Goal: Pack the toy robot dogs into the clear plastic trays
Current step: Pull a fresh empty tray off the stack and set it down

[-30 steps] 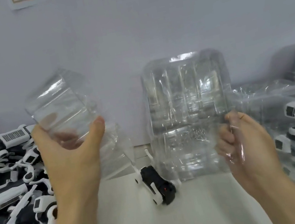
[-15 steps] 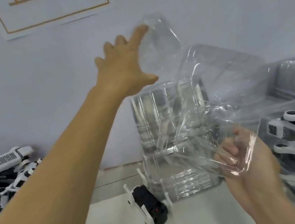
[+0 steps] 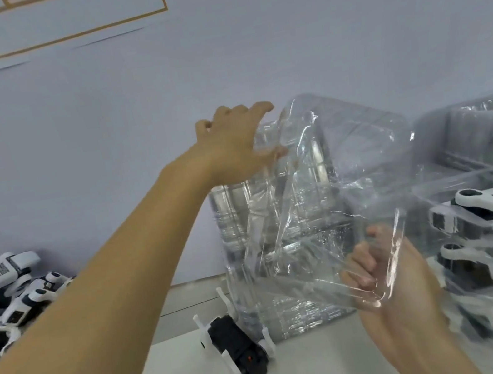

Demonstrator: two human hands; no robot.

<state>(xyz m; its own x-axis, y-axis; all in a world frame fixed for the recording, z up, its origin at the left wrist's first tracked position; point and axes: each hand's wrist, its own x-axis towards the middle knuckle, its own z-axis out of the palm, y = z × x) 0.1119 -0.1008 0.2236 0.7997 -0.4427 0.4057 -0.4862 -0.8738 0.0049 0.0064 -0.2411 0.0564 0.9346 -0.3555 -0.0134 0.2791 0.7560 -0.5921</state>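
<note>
Pale grey wall point(image 3: 309, 27) fills the background, a white paper notice with a gold-line border point(image 3: 70, 16) taped upper left. Below it, white worktop point(image 3: 179, 373).

Centre: tall stack of clear moulded plastic trays point(image 3: 276, 214) standing on edge against the wall. Right: packed clear trays with black-and-white toy robot dogs inside point(image 3: 486, 210), piled to the frame edge. Left: loose heap of black-and-white toy robot dogs point(image 3: 4, 295), not yet packed.

Single clear plastic tray point(image 3: 350, 168) held up in front of the stack, tilted, open side hard to read through the glare.

Left hand point(image 3: 239, 152) reaches across to the top of the standing stack, fingers spread and bent over its upper edge, thumb against the near face; it looks like a light hold or steadying touch, though I cannot tell whether the grip is firm. Right hand point(image 3: 382, 275) pinches the lower corner of the single tray, fingers curled on the flange.

One black toy robot dog with white legs point(image 3: 237, 350) lies on its back on the worktop at the stack's foot, touching or just beside it.

Judgement: step in hand is getting one tray free and ready. Keep the stack braced so it does not topple onto the dog; lay the tray cavity-up on bare worktop; match the dog's legs to the moulded recesses before pressing. Thin plastic will flex, so support it from below.
</note>
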